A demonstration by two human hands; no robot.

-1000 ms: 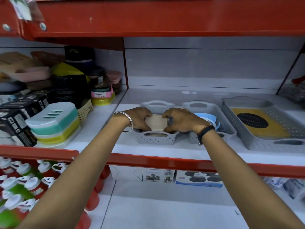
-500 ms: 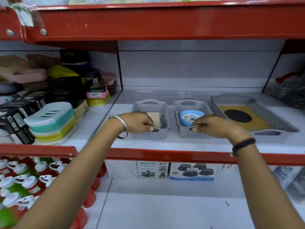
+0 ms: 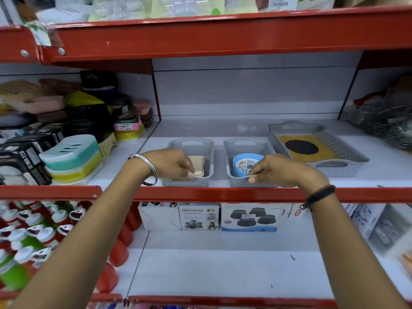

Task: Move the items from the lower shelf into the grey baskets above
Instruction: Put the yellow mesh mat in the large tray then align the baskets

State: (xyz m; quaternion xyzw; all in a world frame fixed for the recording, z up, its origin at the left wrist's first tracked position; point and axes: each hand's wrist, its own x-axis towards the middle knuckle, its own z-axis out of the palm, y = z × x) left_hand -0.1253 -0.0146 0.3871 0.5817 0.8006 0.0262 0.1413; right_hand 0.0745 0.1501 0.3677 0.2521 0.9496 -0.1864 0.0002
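- Left grey basket [image 3: 206, 150]: a cream box [image 3: 197, 165] stands tilted inside.
- Middle grey basket [image 3: 231, 152]: a blue patterned tub [image 3: 246, 163].
- Wide grey tray [image 3: 354, 156]: a yellow mat [image 3: 327, 144].

Left hand [image 3: 171, 163] hiding the beige box's [image 3: 197, 167] near end. Bottles [image 3: 33, 237] at lower left blurred, cut by the edge. Label [image 3: 281, 3] on top shelf too small to read.
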